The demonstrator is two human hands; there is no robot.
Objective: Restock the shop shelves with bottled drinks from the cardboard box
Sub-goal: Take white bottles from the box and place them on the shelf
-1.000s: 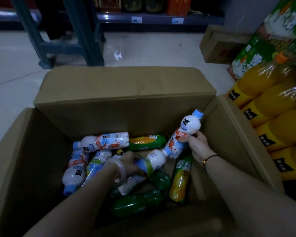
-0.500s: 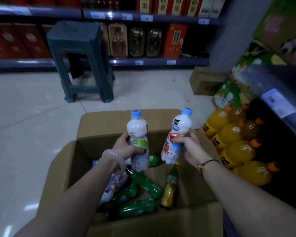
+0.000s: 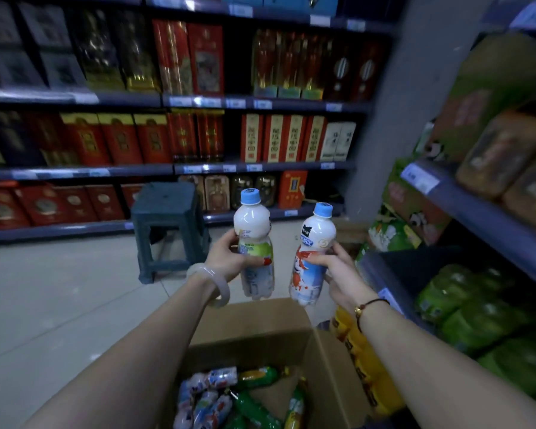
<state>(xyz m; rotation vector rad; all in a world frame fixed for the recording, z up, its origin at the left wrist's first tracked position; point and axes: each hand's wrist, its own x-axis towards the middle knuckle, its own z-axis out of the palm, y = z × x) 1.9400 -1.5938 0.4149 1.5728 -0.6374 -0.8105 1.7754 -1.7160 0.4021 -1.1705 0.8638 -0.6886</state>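
Rows of red and gold gift boxes fill the long shop shelving across the far wall, from ten to one o'clock. At three o'clock, a nearer shelf unit holds green-wrapped drink packs on its lower tier. An open cardboard box stands on the pale tiled floor at six o'clock, with white, green and orange-labelled bottles lying loose inside. Just right of the box is a shrink-wrapped pack of orange drink bottles. A dark plastic stool stands on the floor at eleven o'clock, in front of the far shelving.

Both forearms reach up above the box. The left hand, a pale bangle on its wrist, is closed around the middle of an upright white bottle with a green label and blue cap. The right hand, a thin dark cord bracelet on its wrist, is closed around the waist of a white bottle with a red-and-blue label, tilted slightly toward one o'clock. The two bottles are near each other but apart, held clear above the box's far flap, at centre frame.
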